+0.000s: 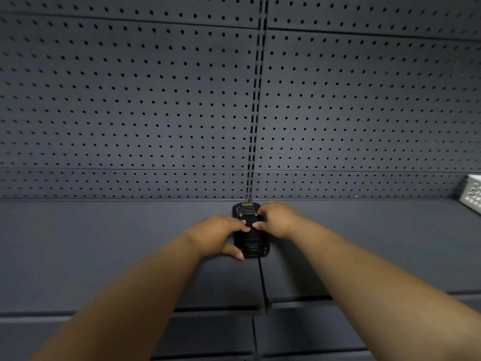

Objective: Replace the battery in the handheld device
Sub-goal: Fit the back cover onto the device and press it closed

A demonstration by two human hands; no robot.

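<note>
Head view shows my left hand (pixel 221 231) and right hand (pixel 276 217) both pressing on the device (pixel 250 246) lying face-down on the shelf (pixel 104 243), battery swap seemingly unfinished.

A dark grey pegboard wall (pixel 130 100) fills the back, its rows of small holes split by a slotted upright (pixel 256 100) down the middle. Below it runs a matching grey shelf (pixel 104 243), dimly lit. A white perforated basket (pixel 472 192) sits at the shelf's far right edge.
</note>
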